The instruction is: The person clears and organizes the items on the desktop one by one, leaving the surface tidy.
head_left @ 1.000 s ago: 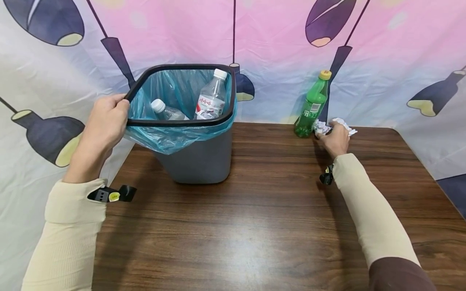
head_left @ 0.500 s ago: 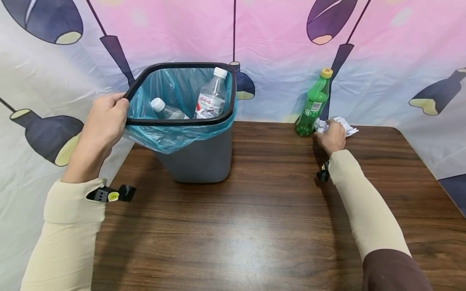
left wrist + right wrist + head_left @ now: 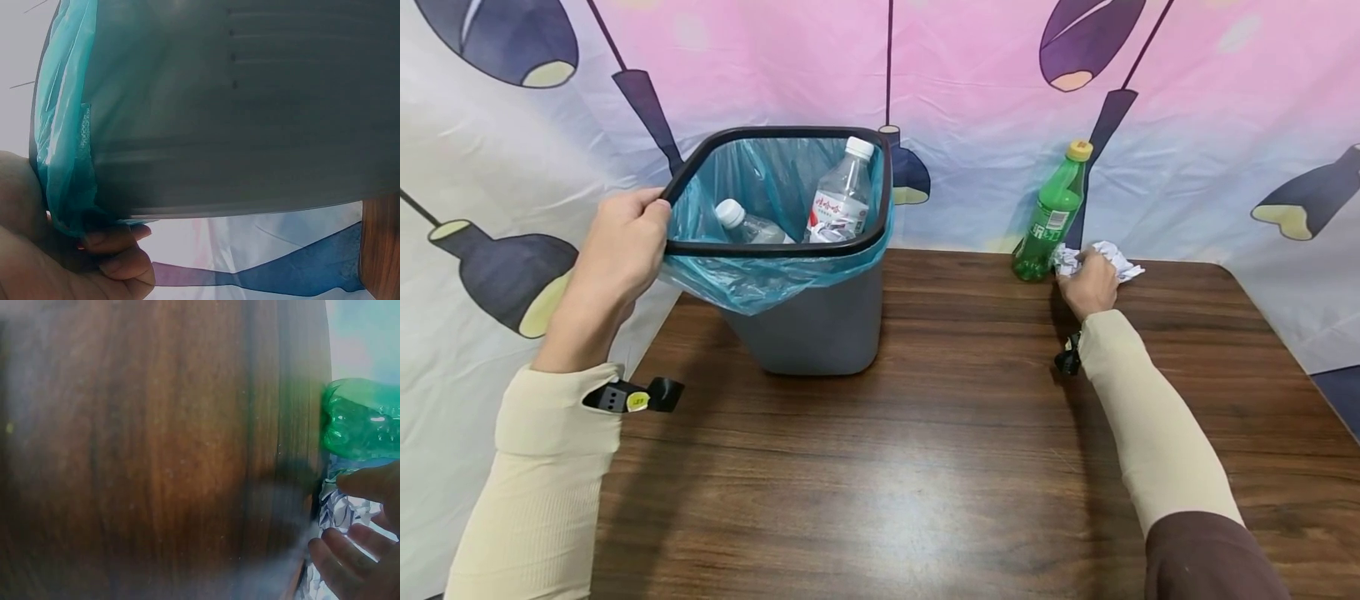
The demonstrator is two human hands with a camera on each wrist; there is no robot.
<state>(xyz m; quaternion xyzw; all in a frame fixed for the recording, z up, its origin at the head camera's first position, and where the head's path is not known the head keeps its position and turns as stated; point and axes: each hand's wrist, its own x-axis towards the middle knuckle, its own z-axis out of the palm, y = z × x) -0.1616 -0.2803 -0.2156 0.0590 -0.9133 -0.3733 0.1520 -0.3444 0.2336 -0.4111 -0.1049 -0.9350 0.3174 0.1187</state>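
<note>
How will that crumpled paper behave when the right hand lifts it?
Probably very light and soft: the crumpled paper looks loosely wadded, so it may squash under the right hand. The green bottle stands right beside it and might tip if nudged.

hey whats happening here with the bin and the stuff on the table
A person is at a wooden table. Their left hand grips the rim of a grey bin lined with a blue bag; two clear plastic bottles already lie inside. Their right hand is at the far side of the table, fingers curled on a crumpled white paper right beside an upright green bottle. The paper is not yet lifted off the table.
</note>
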